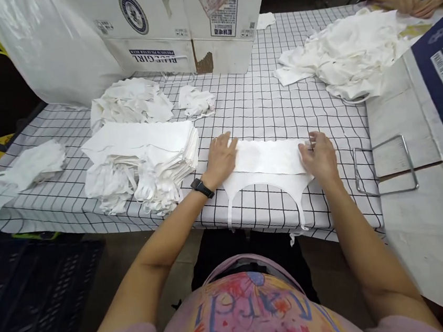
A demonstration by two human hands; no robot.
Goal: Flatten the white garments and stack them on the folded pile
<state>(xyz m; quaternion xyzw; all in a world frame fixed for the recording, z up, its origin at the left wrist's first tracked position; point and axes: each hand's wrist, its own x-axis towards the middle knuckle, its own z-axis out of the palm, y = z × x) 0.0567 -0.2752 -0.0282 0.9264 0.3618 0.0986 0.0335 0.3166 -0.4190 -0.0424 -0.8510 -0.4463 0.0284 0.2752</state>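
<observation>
A white strappy camisole (266, 157) lies spread on the checked cloth in front of me, its body folded into a flat band and its two thin straps pointing toward me. My left hand (223, 158), with a black watch on the wrist, rests on the band's left edge, fingers stretched out. At the opposite edge, my right hand (320, 158) touches the fabric with its thumb, the other fingers apart and slightly curled. Left of my left hand is a thick stack of folded white camisoles (140, 143), straps hanging toward the near edge.
Loose white garments (352, 54) are heaped at the back right, where another person's hands (410, 1) work. More white pieces (130, 101) lie behind the stack. A cardboard box (179, 28) stands at the back; an opened carton (409, 220) with a metal frame (403, 139) is on the right.
</observation>
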